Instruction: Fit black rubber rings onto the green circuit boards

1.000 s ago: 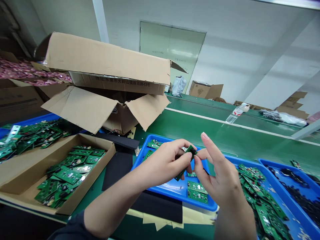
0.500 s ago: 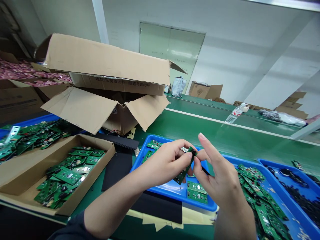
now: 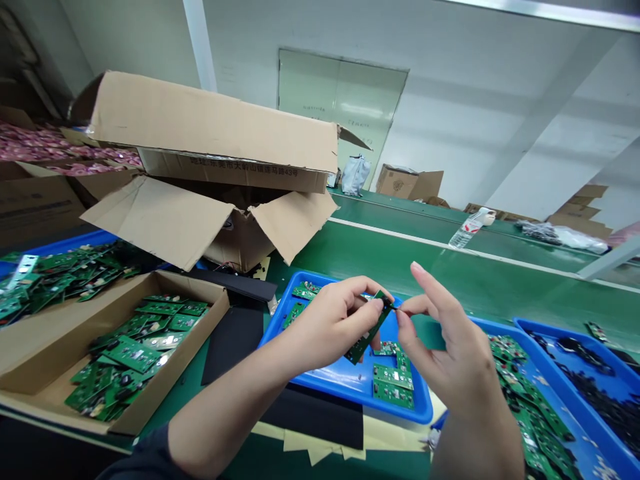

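Note:
My left hand [image 3: 337, 320] is closed on a narrow green circuit board [image 3: 369, 335], gripping it between thumb and fingers so that it slants up to the right. At the board's upper end, my right hand [image 3: 453, 347] pinches with thumb and forefinger. A small dark piece shows at those fingertips, too little of it to name. The other fingers of my right hand stand away, one pointing up. Both hands are over a blue tray [image 3: 423, 415], where several green circuit boards [image 3: 393, 387] lie flat.
Left of the tray, an open cardboard box [image 3: 165, 390] holds piled circuit boards. Large cartons [image 3: 215, 127] are stacked behind it. On the right stand a blue tray of boards [image 3: 537, 417] and another of black parts [image 3: 600, 393]. A plastic bottle [image 3: 467, 231] lies farther back.
My right hand has shifted slightly right, its fingertips drawing a little away from the board's end. The black strip seen beneath it is no longer visible. My left hand keeps its hold.

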Action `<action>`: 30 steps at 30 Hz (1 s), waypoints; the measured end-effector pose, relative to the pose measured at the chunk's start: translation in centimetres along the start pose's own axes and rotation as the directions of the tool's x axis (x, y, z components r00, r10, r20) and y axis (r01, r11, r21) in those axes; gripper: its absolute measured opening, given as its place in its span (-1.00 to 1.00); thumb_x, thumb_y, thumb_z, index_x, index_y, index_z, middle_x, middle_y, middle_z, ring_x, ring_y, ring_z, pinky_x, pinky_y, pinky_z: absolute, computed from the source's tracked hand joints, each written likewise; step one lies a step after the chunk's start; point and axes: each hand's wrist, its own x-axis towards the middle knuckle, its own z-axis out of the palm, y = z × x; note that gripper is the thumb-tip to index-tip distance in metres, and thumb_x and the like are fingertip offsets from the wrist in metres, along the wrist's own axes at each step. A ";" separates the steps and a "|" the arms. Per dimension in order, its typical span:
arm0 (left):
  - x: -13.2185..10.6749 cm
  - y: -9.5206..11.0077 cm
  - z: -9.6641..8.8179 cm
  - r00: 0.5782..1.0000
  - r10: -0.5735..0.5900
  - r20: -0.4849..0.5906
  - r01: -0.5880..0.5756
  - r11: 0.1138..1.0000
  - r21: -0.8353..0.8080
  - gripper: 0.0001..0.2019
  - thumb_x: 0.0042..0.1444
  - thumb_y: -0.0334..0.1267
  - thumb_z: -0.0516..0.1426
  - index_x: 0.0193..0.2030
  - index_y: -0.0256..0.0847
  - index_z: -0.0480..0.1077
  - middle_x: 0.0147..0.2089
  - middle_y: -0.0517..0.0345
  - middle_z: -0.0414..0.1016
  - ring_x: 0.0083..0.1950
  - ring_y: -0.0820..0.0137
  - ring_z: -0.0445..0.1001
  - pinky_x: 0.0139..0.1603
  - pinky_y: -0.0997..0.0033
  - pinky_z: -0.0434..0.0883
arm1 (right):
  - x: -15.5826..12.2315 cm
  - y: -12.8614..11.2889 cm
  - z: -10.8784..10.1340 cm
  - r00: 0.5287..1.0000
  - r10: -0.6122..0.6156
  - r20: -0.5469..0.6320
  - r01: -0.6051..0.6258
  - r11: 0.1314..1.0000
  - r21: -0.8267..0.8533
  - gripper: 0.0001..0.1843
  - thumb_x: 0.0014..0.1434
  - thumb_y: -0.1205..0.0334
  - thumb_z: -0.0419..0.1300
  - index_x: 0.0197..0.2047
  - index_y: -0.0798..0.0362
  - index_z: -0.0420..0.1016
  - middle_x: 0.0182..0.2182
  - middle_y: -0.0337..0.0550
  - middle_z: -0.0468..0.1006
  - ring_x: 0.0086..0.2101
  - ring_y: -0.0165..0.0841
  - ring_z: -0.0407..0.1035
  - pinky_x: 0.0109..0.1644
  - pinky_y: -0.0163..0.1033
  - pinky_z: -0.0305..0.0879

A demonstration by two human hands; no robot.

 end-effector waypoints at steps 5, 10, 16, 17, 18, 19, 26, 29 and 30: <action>0.0 -0.1 0.0 1.000 0.008 -0.004 -0.008 1.000 0.004 -0.82 0.24 -0.17 0.01 -0.20 -0.22 0.33 -0.53 0.21 0.42 -0.56 0.46 0.37 -0.60 0.55 0.22 | 0.1 0.4 -0.5 0.998 -0.059 -0.008 0.058 0.997 -0.059 -0.48 0.28 0.40 0.11 0.29 -0.02 0.26 -0.36 -0.17 0.52 -0.37 -0.36 0.45 -0.27 -0.26 0.48; -0.1 0.0 0.1 1.000 0.026 -0.002 -0.025 0.999 0.026 -0.81 0.24 -0.15 0.01 -0.29 -0.20 0.31 -0.53 0.26 0.37 -0.57 0.47 0.36 -0.57 0.54 0.26 | 0.3 0.8 -0.5 0.989 -0.132 -0.060 0.125 0.986 -0.111 -0.57 0.27 0.47 0.13 0.16 -0.03 0.42 -0.29 -0.12 0.51 -0.32 -0.34 0.44 -0.26 -0.23 0.44; -0.3 0.2 0.0 0.999 0.014 0.049 -0.018 0.996 0.086 -0.79 0.27 -0.16 -0.02 -0.30 -0.21 0.31 -0.56 0.27 0.34 -0.57 0.50 0.32 -0.53 0.54 0.28 | 0.6 1.1 -0.1 0.955 -0.266 -0.134 0.254 0.962 -0.096 -0.60 0.20 0.59 0.15 -0.01 -0.04 0.49 -0.30 -0.11 0.50 -0.28 -0.29 0.44 -0.24 -0.17 0.44; -0.4 0.2 0.0 0.998 0.011 0.055 -0.016 0.996 0.091 -0.79 0.27 -0.16 -0.02 -0.30 -0.21 0.31 -0.55 0.26 0.35 -0.57 0.50 0.32 -0.53 0.54 0.27 | 0.7 1.1 0.0 0.951 -0.271 -0.148 0.259 0.961 -0.098 -0.61 0.19 0.60 0.15 -0.03 -0.02 0.50 -0.29 -0.11 0.50 -0.27 -0.29 0.45 -0.23 -0.17 0.44; -0.4 0.2 -0.1 0.998 0.014 0.056 -0.019 0.995 0.097 -0.78 0.27 -0.16 -0.02 -0.30 -0.22 0.31 -0.55 0.26 0.35 -0.57 0.51 0.31 -0.53 0.55 0.27 | 0.7 1.1 0.2 0.950 -0.269 -0.159 0.254 0.961 -0.106 -0.62 0.19 0.60 0.16 -0.05 -0.02 0.50 -0.28 -0.10 0.50 -0.25 -0.28 0.45 -0.21 -0.16 0.44; -0.4 0.1 -0.2 0.998 0.020 0.059 -0.026 0.995 0.100 -0.78 0.27 -0.16 -0.03 -0.28 -0.22 0.32 -0.55 0.26 0.35 -0.56 0.51 0.31 -0.53 0.55 0.26 | 0.8 1.1 0.3 0.951 -0.261 -0.167 0.243 0.963 -0.119 -0.63 0.19 0.60 0.15 -0.05 -0.02 0.50 -0.27 -0.09 0.50 -0.23 -0.27 0.45 -0.19 -0.16 0.44; -0.2 -0.1 -0.9 0.997 0.077 0.012 -0.078 0.996 0.035 -0.79 0.27 -0.14 0.01 -0.17 -0.24 0.34 -0.48 0.24 0.39 -0.53 0.51 0.33 -0.52 0.54 0.29 | 0.7 0.5 0.2 0.938 -0.178 -0.299 0.141 0.980 -0.143 -0.34 0.16 0.52 0.22 0.30 0.02 0.26 0.02 0.06 0.49 -0.01 -0.17 0.42 0.00 -0.07 0.41; -0.2 -0.1 -1.3 0.990 0.117 -0.074 -0.116 0.993 0.017 -0.74 0.27 -0.10 0.01 -0.14 -0.26 0.37 -0.47 0.24 0.37 -0.52 0.51 0.31 -0.53 0.55 0.29 | 0.1 -0.4 -0.5 0.917 -0.134 -0.375 0.125 0.991 -0.049 -0.55 0.15 0.56 0.19 0.06 -0.02 0.51 -0.12 -0.07 0.55 -0.16 -0.25 0.46 -0.12 -0.13 0.42; -0.3 0.0 -1.4 0.985 0.145 -0.095 -0.141 0.989 0.047 -0.72 0.28 -0.10 0.00 -0.14 -0.27 0.39 -0.47 0.23 0.37 -0.52 0.52 0.30 -0.53 0.55 0.28 | -0.1 -0.7 -0.7 0.925 -0.116 -0.362 0.122 0.993 -0.007 -0.61 0.16 0.56 0.18 -0.01 -0.02 0.54 -0.20 -0.10 0.55 -0.23 -0.29 0.47 -0.19 -0.17 0.42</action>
